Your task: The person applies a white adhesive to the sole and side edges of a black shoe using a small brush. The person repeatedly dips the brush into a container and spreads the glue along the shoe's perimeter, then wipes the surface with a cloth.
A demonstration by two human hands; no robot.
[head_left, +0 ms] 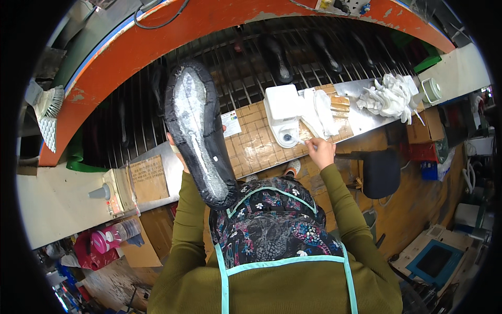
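A black shoe upper (213, 137) stands tilted in front of me, its underside facing up with a long whitish, shiny patch down the middle. My left hand (178, 152) grips it from behind; most of the fingers are hidden, though a fingertip shows at its right edge. On the bench to the right is a white plastic pot (282, 107) with a round opening at its near side. My right hand (320, 152) pinches a thin pale stick, perhaps a brush handle (299, 140), whose far end is at that opening.
White folded pieces (320, 112) lie beside the pot, and a pile of crumpled white cloths (389, 99) farther right. Behind the bench runs a rack of metal rods (246, 68) carrying more black shoe pieces, under an orange frame (219, 29). A dark chair (380, 172) stands at right.
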